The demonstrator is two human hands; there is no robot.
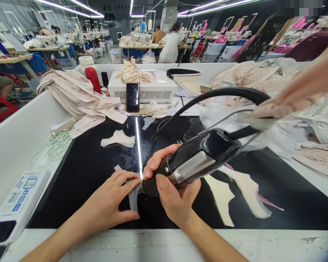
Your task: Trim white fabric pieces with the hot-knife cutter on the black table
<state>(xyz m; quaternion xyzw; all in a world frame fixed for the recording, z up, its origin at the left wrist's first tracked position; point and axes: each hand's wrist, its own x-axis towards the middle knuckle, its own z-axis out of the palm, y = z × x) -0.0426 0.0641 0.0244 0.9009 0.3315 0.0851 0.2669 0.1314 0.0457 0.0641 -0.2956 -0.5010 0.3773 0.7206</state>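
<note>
Glossy black board (79, 185) on a white table (164, 247) — grey strip (133, 202) lying on it. Left hand (106, 200): thumb and fingers apart, resting on strip. Right hand (179, 207) clamped round black tool (205, 145) — nose by strip's edge.

The handheld tool (191, 160) is black and thick-bodied, with a bright metal plate (194, 168) along its flank and a small round screw set near its nose. It is held at a slant above the black sheet (84, 174), nose low over the sheet's near middle, rear end raised toward the sheet's right side, where a black cord (243, 132) leaves it. The thin grey strip (133, 198) lies on the black sheet, left of its middle and close to its near edge, its upper part mostly covered; whether the nose touches it cannot be told.
</note>
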